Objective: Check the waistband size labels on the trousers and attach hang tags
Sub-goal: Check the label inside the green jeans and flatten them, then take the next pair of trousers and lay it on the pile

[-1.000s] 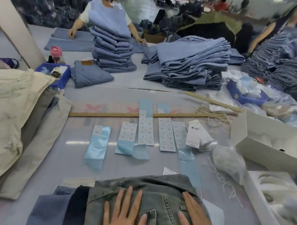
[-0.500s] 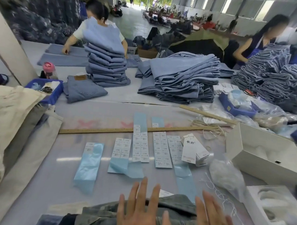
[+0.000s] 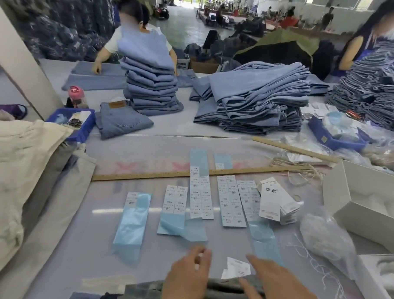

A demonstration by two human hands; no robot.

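Trousers (image 3: 219, 290) under both hands; blue bin (image 3: 84, 131) holds small scraps.

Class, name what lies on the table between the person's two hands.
In the head view, a small white paper slip lies between the left hand and right hand.

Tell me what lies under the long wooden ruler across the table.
The wooden ruler crosses one tall sticker sheet, pinning its blue upper part. Elsewhere, bare table cover with pink marks. Its right end sits among straw-coloured strings; the tip itself is unclear.
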